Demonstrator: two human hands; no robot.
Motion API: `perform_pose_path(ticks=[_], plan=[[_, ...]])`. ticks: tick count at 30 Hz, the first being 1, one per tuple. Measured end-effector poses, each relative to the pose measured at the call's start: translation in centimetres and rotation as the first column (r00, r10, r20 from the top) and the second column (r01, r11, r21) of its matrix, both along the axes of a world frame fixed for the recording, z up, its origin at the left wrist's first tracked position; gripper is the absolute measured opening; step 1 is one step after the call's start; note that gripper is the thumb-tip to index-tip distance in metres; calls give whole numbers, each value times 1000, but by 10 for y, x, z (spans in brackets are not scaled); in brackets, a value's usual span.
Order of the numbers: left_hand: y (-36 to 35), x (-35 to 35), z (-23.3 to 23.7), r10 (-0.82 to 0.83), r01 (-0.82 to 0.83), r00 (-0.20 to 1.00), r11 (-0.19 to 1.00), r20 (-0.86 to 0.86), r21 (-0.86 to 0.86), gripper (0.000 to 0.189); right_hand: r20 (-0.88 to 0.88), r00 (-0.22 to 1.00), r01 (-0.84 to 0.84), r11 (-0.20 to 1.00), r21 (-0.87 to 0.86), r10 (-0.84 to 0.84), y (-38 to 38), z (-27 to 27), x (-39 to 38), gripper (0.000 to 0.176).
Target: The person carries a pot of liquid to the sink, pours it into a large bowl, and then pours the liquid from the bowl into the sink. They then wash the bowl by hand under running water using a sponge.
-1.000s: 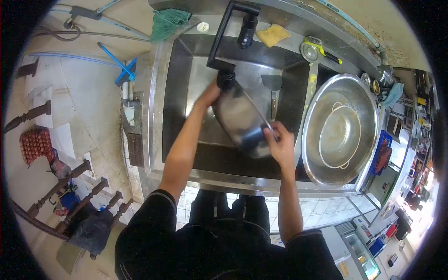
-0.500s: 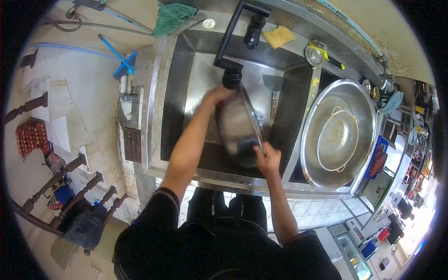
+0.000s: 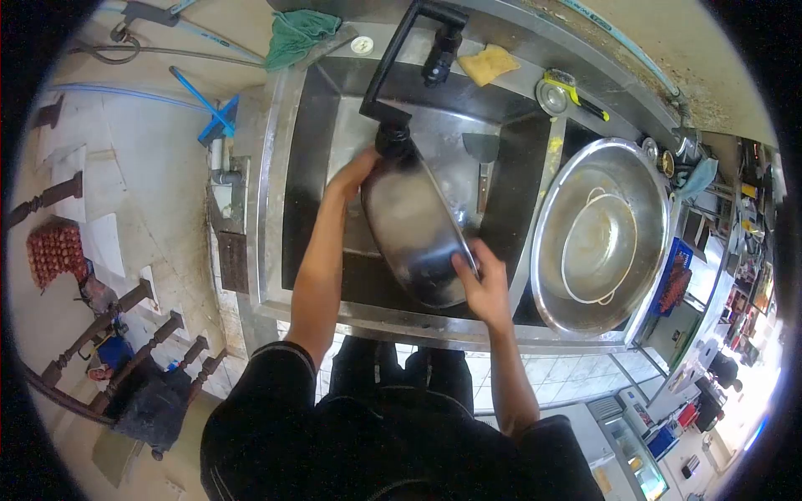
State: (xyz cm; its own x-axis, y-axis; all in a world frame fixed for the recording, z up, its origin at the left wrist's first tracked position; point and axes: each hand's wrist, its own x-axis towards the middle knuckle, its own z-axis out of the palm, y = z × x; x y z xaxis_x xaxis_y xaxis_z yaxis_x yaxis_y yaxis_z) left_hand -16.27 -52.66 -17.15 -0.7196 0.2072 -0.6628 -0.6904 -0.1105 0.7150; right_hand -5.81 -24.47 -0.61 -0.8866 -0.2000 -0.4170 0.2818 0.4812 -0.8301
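Observation:
A large metal bowl is tipped on its side over the steel sink, its smooth outer wall facing me. My left hand grips its far left edge, fingers partly hidden beside the black faucet. At the near right rim, my right hand holds the bowl with the thumb on the outer wall and the fingers over the edge. The faucet's end is right at the bowl's upper side. A spatula with a wide dark blade lies on the sink floor, right of the bowl.
A wide metal basin with a smaller white-rimmed pot inside stands to the right. Behind the sink are a yellow cloth, a green cloth and a yellow-and-black handled brush. A wooden railing is at left.
The bowl has turned so more of its outer wall faces me. Both hands keep their hold, and the right thumb now lies along the outer wall near the rim.

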Motion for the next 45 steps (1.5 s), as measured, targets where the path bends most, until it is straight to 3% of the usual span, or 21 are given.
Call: perform_pose_path(ticks=[2,3,4,7,8,10,11,13,15,18,21,26,29,32,33,36,37,40,42,44,45], plan=[[22,19,20,-45,46,999,999,-30,20,40,-136,991,-15,1000,-9,13,-20,-1,-20,22],[45,35,27,-17,-83,949,950,-316,-302,40,-144,988,-52,996,76,62,-26,-7,-28,22],[69,54,37,-88,-288,818,793,-569,-537,40,-148,983,-87,983,159,111,-31,-18,-35,22],[96,90,88,-121,-406,525,834,-842,-373,42,-308,946,-44,980,192,103,-36,-40,-33,24],[95,98,82,-125,-399,567,823,-814,-404,43,-366,928,-17,986,164,76,-35,-41,-23,24],[88,106,56,-135,-390,628,797,-766,-460,44,-144,988,-24,984,175,50,-27,-34,-9,24],[82,101,45,27,-354,780,842,-625,-407,47,-33,999,-23,982,185,29,-22,-27,1,25],[59,77,-7,118,-223,916,944,-383,-244,53,-111,993,-30,985,168,49,-14,-38,30,22],[31,46,-56,-226,119,939,921,-260,-372,60,-148,979,-109,977,183,137,-4,-45,60,19],[-1,15,-175,44,-60,976,996,212,69,60,-199,914,-312,927,211,353,7,-40,92,21],[3,4,-132,130,-164,960,979,247,120,61,-380,823,-392,906,160,423,14,-16,103,31],[2,25,-34,276,-288,956,949,100,129,62,-387,793,-413,882,225,470,28,24,99,28],[-8,58,68,310,-386,911,873,274,297,61,-345,751,-484,825,291,562,34,47,100,27],[-46,91,62,-39,31,967,999,251,38,55,-289,688,-584,744,325,666,32,65,108,25],[-36,90,101,-122,141,938,989,325,-38,55,-260,660,-619,706,344,705,29,72,108,24],[-47,116,59,-370,429,893,873,256,-234,67,-235,616,-648,653,391,752,26,72,110,25],[-46,125,47,-356,414,906,861,231,-296,69,-239,608,-644,646,410,757,26,70,108,25],[-37,137,71,-243,292,953,896,179,-335,70,-497,779,-248,916,314,382,51,84,96,51],[-39,151,69,-147,167,985,933,87,-318,71,-608,791,255,867,429,68,67,76,96,70],[-36,158,73,-73,68,997,955,-7,-288,72,-272,879,444,881,164,-392,88,35,96,68],[-32,161,79,-49,35,998,963,-48,-268,73,-36,826,564,823,65,-563,93,24,94,67]])
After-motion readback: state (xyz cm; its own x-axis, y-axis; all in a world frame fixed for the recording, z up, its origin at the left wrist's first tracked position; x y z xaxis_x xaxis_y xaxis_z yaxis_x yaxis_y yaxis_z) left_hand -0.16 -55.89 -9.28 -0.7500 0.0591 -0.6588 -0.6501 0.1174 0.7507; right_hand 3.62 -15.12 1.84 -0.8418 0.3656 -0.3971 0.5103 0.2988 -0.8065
